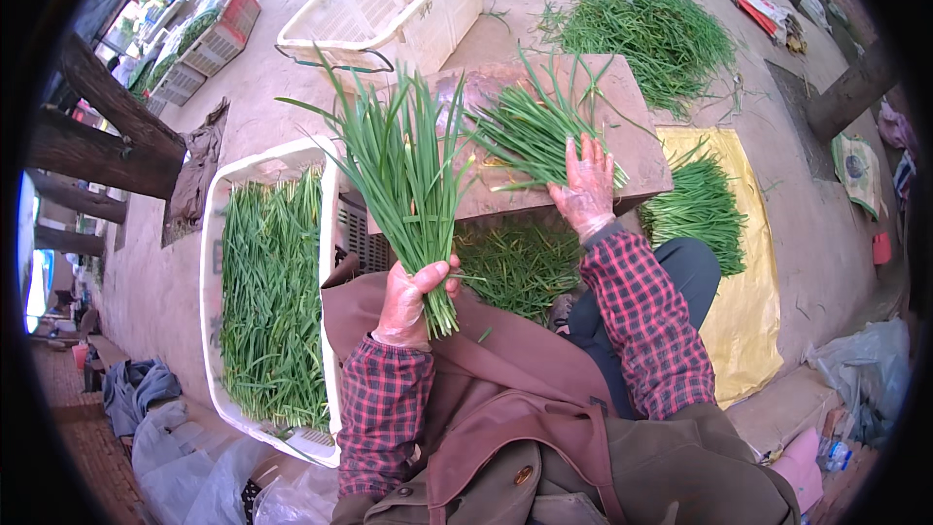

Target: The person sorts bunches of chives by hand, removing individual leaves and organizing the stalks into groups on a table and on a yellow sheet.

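Pinkish floor (146, 301) all round us, low counter (632, 122) at twelve o'clock. We've got the big bunch of green leaves (413, 170) just left of centre, our left hand (408, 303) curled round its stems, tips fanning toward eleven. Our right hand (586, 190), fingers slightly spread, rests on the smaller pile (530, 126) at one o'clock. We'd guess light, bendy, easily bruised, maybe slippery if damp; we'd grip low, on the firmer stems, gently.
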Demonstrator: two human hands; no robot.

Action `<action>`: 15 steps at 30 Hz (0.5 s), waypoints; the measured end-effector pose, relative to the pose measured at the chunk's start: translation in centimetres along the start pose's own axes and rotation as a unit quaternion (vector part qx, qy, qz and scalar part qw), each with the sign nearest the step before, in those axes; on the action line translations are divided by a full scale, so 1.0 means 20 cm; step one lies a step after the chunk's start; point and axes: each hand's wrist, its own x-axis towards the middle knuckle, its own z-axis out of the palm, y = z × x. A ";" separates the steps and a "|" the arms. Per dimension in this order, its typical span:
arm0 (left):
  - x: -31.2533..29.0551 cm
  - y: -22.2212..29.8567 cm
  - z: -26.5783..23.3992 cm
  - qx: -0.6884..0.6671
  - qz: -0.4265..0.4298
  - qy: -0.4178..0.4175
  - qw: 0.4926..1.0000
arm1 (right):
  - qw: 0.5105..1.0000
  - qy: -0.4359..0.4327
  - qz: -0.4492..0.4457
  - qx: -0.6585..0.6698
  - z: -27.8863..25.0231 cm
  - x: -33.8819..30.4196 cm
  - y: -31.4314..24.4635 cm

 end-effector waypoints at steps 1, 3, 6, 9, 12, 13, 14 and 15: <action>0.01 0.00 0.00 -0.002 0.008 0.002 1.000 | 0.997 0.042 -0.040 0.052 -0.04 -0.03 -0.04; 0.03 -0.01 0.01 -0.007 0.021 0.003 1.000 | 0.981 0.060 -0.079 0.169 -0.19 -0.13 -0.19; 0.06 -0.07 0.08 0.018 0.006 -0.008 1.000 | 0.755 -0.178 0.036 0.630 -0.23 -0.28 -0.35; 0.05 -0.16 0.12 0.092 -0.002 -0.044 0.995 | 0.471 -0.371 0.077 0.797 -0.25 -0.22 -0.40; 0.06 -0.20 0.13 0.147 -0.028 -0.063 0.987 | 0.475 -0.309 0.108 0.817 -0.34 -0.15 -0.52; 0.08 -0.20 0.11 0.163 -0.032 -0.078 0.983 | 0.486 -0.275 0.116 0.821 -0.38 -0.12 -0.56; 0.10 -0.19 0.09 0.212 -0.003 -0.088 0.973 | 0.505 -0.275 0.124 0.809 -0.41 -0.09 -0.58; 0.12 -0.16 0.05 0.261 0.026 -0.096 0.960 | 0.523 -0.275 0.131 0.796 -0.42 -0.06 -0.60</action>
